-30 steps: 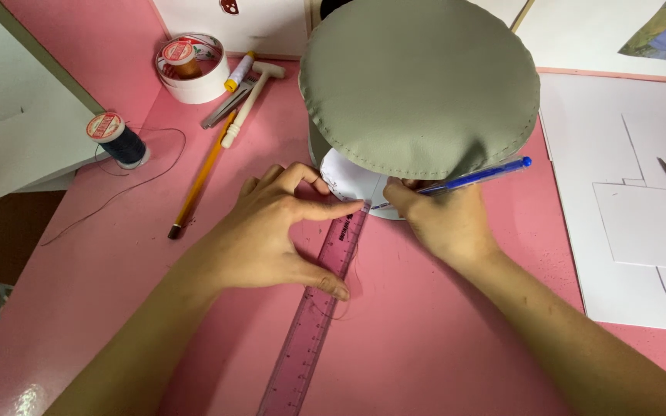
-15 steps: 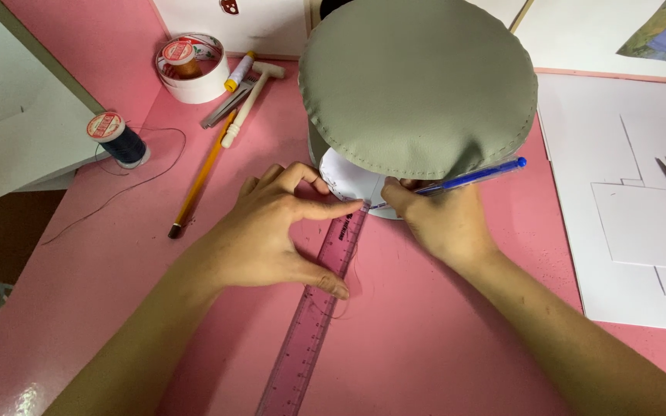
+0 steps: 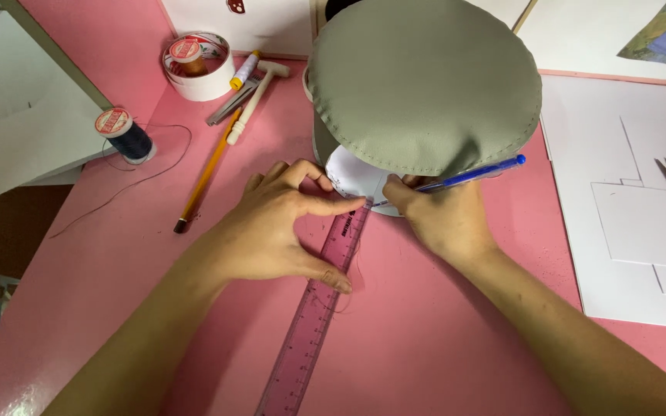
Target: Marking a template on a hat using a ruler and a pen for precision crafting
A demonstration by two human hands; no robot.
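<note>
Left hand point(image 3: 271, 231) fingers pressing flat on pink ruler point(image 3: 314, 316), right hand point(image 3: 437, 219) fingers gripping blue pen point(image 3: 472, 173), white paper point(image 3: 356, 177), pink worktop point(image 3: 425, 347)

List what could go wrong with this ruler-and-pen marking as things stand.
The left hand pins the pink ruler only near its top end, so the long free end could swing. The grey stitched cover overhangs the white piece, likely hiding where the right hand puts the blue pen tip.

A pink table point(image 3: 441, 347) carries a translucent pink ruler point(image 3: 314, 320), a yellow pencil point(image 3: 206, 176), a dark thread spool point(image 3: 126, 135), a tape roll point(image 3: 194, 65), a small white hammer point(image 3: 252, 100) and white paper sheets point(image 3: 626, 223).
</note>
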